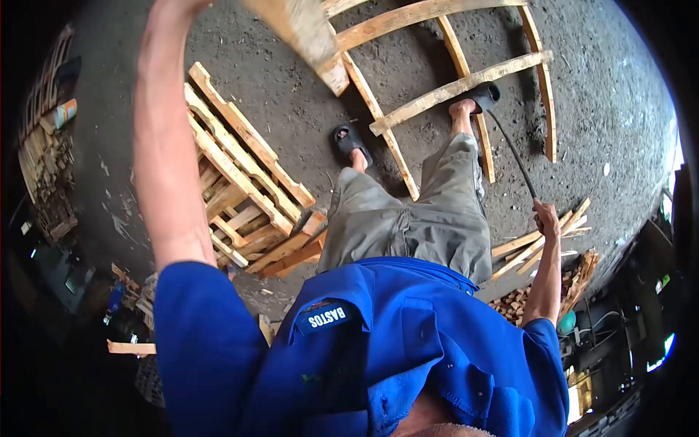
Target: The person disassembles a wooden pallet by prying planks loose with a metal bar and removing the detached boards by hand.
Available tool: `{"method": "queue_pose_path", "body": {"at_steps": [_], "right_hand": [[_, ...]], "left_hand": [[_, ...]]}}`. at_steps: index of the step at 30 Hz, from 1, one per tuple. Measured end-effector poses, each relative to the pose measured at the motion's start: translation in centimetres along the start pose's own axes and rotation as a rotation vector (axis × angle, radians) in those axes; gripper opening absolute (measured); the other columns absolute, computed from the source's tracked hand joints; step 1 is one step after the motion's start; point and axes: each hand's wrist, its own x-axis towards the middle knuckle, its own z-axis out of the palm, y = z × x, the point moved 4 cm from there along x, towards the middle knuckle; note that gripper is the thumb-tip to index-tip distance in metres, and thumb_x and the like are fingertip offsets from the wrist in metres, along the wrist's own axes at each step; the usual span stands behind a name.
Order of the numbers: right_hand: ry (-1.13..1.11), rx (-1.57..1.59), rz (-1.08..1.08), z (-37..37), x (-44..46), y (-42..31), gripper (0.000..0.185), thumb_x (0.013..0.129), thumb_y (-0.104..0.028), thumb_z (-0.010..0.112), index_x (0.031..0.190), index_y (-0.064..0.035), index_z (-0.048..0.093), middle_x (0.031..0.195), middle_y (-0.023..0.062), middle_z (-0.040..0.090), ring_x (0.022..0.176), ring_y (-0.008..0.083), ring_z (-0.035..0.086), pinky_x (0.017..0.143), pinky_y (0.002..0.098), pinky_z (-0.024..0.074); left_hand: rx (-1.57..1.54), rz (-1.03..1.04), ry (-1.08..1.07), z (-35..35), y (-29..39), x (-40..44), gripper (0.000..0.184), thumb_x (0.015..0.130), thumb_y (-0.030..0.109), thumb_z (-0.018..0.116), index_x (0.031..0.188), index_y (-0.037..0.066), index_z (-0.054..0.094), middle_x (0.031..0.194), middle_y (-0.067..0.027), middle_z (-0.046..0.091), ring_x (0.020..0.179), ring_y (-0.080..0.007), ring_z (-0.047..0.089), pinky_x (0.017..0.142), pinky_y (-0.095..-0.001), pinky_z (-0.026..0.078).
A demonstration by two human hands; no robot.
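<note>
My left arm stretches forward, and only the edge of my left hand (180,4) shows at the top edge; its fingers are out of view. Close by, a wooden board (298,36) hangs blurred and near the camera. Whether that hand holds it I cannot tell. My right hand (546,217), low at my right side, is closed around a long, thin, dark metal bar (515,149). The bar's far end reaches down beside my right shoe (484,97). That foot is at a crosspiece (459,91) of a wooden pallet frame (455,47) lying on the ground.
Left of my legs lies a pile of pallet pieces (244,156) with broken slats. Loose wooden strips (535,244) and a stack of cut wood (513,302) lie at the right. More boards (44,167) are piled at the far left on the dirt floor (611,109).
</note>
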Motion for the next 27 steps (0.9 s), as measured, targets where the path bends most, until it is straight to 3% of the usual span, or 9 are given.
{"method": "queue_pose_path", "body": {"at_steps": [1, 3, 6, 9, 12, 14, 16, 23, 27], "right_hand": [[0.019, -0.03, -0.003, 0.0, -0.5, -0.9, 0.044, 0.096, -0.048, 0.061, 0.081, -0.0073, 0.061, 0.048, 0.0001, 0.044, 0.034, 0.013, 0.038, 0.035, 0.0325, 0.0277], [0.058, -0.072, -0.068, 1.0, 0.4, -0.7, 0.046, 0.095, -0.049, 0.061, 0.075, -0.0079, 0.059, 0.048, -0.0005, 0.044, 0.035, 0.0131, 0.039, 0.035, 0.0335, 0.0257], [0.11, -0.029, -0.203, 4.4, 0.8, 1.1, 0.048, 0.095, -0.046, 0.064, 0.064, -0.0115, 0.054, 0.05, -0.0005, 0.043, 0.039, 0.0143, 0.038, 0.038, 0.035, 0.0272], [-0.086, 0.253, -0.026, 7.7, -3.1, 2.3, 0.041, 0.095, -0.042, 0.068, 0.076, -0.0062, 0.062, 0.05, 0.0003, 0.045, 0.035, 0.0144, 0.038, 0.036, 0.0338, 0.0267], [-0.093, 0.282, -0.111, 7.5, -6.5, 4.1, 0.039, 0.096, -0.038, 0.069, 0.074, -0.0058, 0.063, 0.051, -0.0005, 0.046, 0.038, 0.0132, 0.037, 0.038, 0.0347, 0.0264], [-0.16, 0.383, -0.157, 7.0, -8.0, 9.2, 0.042, 0.096, -0.043, 0.066, 0.079, -0.0054, 0.064, 0.049, -0.002, 0.042, 0.036, 0.0132, 0.034, 0.037, 0.034, 0.0246], [-0.018, 0.265, 0.07, 6.8, -13.0, 11.1, 0.041, 0.096, -0.041, 0.067, 0.078, -0.0045, 0.065, 0.049, -0.0016, 0.043, 0.036, 0.0123, 0.034, 0.036, 0.0335, 0.0244], [0.108, 0.275, 0.077, 10.7, -22.6, 23.7, 0.034, 0.092, -0.036, 0.073, 0.078, -0.0059, 0.064, 0.051, -0.0008, 0.046, 0.038, 0.0129, 0.04, 0.037, 0.0342, 0.0282], [0.022, 0.232, 0.19, 14.6, -21.7, 27.8, 0.038, 0.091, -0.031, 0.074, 0.066, -0.0052, 0.063, 0.052, 0.0035, 0.052, 0.038, 0.0151, 0.044, 0.038, 0.035, 0.0316]], "left_hand": [[0.112, -0.048, 0.096, -0.9, 0.2, -2.7, 0.032, 0.088, 0.025, 0.078, 0.103, -0.003, 0.071, 0.091, -0.0066, 0.073, 0.083, -0.015, 0.068, 0.075, -0.0326, 0.055], [-0.031, -0.127, 0.093, -3.2, -5.9, -8.1, 0.045, 0.098, 0.036, 0.066, 0.125, 0.0, 0.066, 0.111, -0.0116, 0.072, 0.097, -0.0155, 0.068, 0.092, -0.0306, 0.052], [-0.157, -0.432, 0.333, -7.2, -11.8, -20.3, 0.041, 0.098, 0.029, 0.068, 0.124, -0.003, 0.066, 0.114, -0.0135, 0.072, 0.1, -0.0179, 0.069, 0.092, -0.0317, 0.053], [-0.34, -0.602, 0.62, -8.6, -20.3, -33.2, 0.045, 0.099, 0.024, 0.067, 0.131, -0.007, 0.059, 0.121, -0.0136, 0.068, 0.107, -0.0221, 0.065, 0.096, -0.0344, 0.05], [-0.362, -0.634, 0.579, -8.4, -21.2, -39.2, 0.049, 0.099, 0.029, 0.067, 0.129, -0.009, 0.06, 0.121, -0.0147, 0.067, 0.105, -0.022, 0.065, 0.095, -0.0355, 0.05], [-0.024, -0.51, 0.497, -8.1, -16.5, -39.9, 0.054, 0.099, 0.033, 0.067, 0.13, -0.009, 0.059, 0.121, -0.0164, 0.068, 0.106, -0.0232, 0.065, 0.095, -0.0345, 0.049], [0.011, -0.437, 0.488, -7.5, -15.9, -39.6, 0.055, 0.099, 0.037, 0.065, 0.132, -0.007, 0.059, 0.12, -0.0169, 0.068, 0.106, -0.024, 0.064, 0.094, -0.0361, 0.049], [-0.175, -0.075, 0.18, -2.0, -6.1, -33.3, 0.034, 0.098, 0.026, 0.07, 0.118, -0.001, 0.065, 0.107, -0.0073, 0.069, 0.097, -0.0162, 0.061, 0.089, -0.0319, 0.049], [-0.033, -0.102, 0.12, 2.2, -0.2, -31.9, 0.029, 0.092, 0.022, 0.076, 0.104, -0.002, 0.067, 0.089, -0.0095, 0.072, 0.081, -0.0172, 0.063, 0.08, -0.0346, 0.053]]}}
